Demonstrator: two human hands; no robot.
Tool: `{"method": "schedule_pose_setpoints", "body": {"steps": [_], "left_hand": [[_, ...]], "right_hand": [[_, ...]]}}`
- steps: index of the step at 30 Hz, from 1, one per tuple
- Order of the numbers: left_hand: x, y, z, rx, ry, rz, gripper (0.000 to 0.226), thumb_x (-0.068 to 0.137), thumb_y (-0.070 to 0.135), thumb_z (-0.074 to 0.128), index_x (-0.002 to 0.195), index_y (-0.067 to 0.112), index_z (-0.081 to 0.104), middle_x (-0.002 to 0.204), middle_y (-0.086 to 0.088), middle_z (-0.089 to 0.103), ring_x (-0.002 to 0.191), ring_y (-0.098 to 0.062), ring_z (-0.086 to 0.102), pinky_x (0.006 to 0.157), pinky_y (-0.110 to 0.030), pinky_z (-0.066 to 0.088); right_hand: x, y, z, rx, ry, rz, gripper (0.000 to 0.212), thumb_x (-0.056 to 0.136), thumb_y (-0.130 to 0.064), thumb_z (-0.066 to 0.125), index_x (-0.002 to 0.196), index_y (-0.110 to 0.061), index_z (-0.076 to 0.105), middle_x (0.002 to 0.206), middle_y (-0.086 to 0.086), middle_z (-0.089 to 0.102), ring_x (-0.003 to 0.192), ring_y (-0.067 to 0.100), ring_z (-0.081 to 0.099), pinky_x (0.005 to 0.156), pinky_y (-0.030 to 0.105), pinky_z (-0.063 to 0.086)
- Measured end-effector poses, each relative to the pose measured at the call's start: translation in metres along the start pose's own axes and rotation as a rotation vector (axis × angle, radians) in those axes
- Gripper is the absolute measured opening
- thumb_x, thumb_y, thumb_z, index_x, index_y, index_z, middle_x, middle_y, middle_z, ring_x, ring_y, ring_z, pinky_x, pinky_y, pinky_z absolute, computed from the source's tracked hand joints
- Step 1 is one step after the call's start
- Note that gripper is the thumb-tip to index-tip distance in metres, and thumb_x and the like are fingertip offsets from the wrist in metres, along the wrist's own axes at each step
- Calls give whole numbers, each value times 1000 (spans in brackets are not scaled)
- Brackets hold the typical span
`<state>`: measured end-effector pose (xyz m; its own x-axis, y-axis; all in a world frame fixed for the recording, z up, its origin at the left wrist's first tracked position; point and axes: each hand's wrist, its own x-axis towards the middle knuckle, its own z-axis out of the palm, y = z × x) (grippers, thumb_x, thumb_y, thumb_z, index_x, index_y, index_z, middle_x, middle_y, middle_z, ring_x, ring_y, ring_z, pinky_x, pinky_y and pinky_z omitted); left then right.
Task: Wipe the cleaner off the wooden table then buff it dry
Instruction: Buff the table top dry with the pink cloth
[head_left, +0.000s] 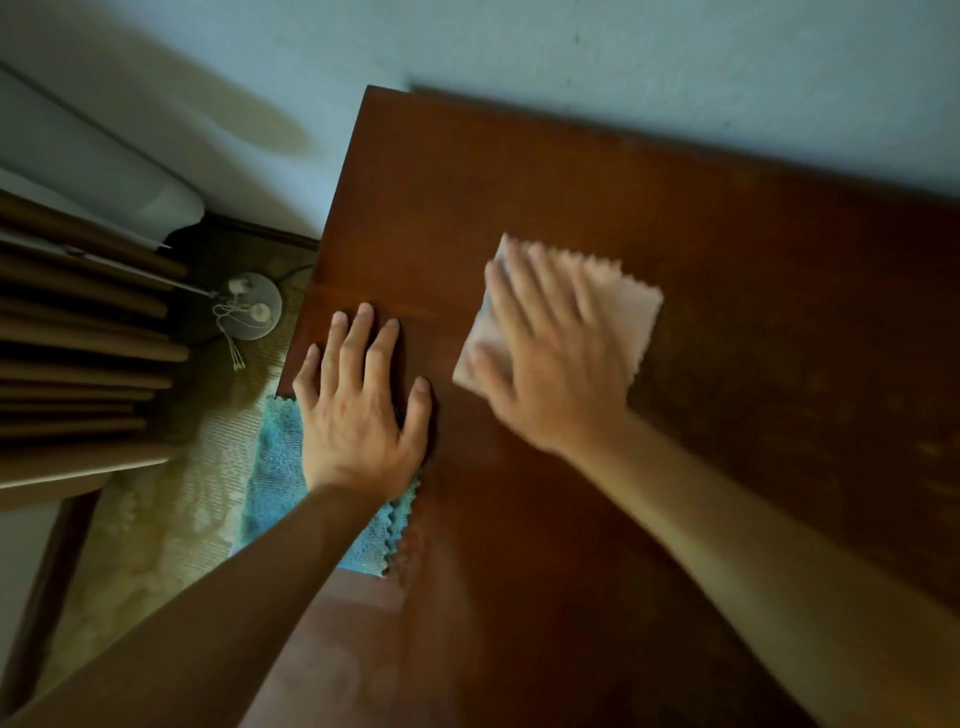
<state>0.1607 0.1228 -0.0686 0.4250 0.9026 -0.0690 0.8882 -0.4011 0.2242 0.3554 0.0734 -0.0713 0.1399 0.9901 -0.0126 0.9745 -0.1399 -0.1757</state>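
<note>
While our right hand (550, 358) presses flat, fingers straight, on the pink cloth (618, 306) mid-table (779, 322), unwiped wood lies to its right; our left hand (358, 405), fingers spread, braces beside the blue cloth (275, 467).

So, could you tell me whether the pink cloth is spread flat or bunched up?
Spread flat. The pink cloth lies flat on the wooden table under the right hand; whether it is doubled over, cannot tell.

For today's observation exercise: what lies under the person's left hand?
The left hand rests flat, fingers on the bare wooden table, its heel over a blue cloth draped at the table's edge. How far the cloth reaches beneath the palm is hidden.
</note>
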Motion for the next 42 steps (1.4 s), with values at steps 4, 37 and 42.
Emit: {"method": "schedule_pose_setpoints", "body": {"steps": [4, 37, 42], "left_hand": [[0, -1, 1, 18, -3, 8, 67, 97, 52, 31, 152, 14, 38, 165, -8, 26, 156, -24, 11, 124, -48, 9], [1, -8, 6, -45, 24, 68, 62, 99, 44, 35, 153, 14, 36, 166, -8, 23, 155, -27, 10, 122, -51, 7], [0, -10, 6, -41, -7, 82, 62, 100, 43, 33, 155, 15, 32, 167, -8, 18, 156, -27, 7, 123, -51, 5]], "right_hand": [[-27, -11, 7, -4, -33, -104, 74, 103, -55, 30, 162, -11, 25, 171, 10, 17, 159, 26, 10, 127, 51, 14], [-115, -83, 23, -31, -65, -33, 75, 103, -56, 34, 161, -10, 28, 171, 11, 16, 159, 27, 9, 128, 53, 16], [-72, -52, 20, -88, -78, -39, 77, 103, -62, 22, 162, -12, 25, 171, 10, 16, 159, 28, 11, 128, 52, 12]]}}
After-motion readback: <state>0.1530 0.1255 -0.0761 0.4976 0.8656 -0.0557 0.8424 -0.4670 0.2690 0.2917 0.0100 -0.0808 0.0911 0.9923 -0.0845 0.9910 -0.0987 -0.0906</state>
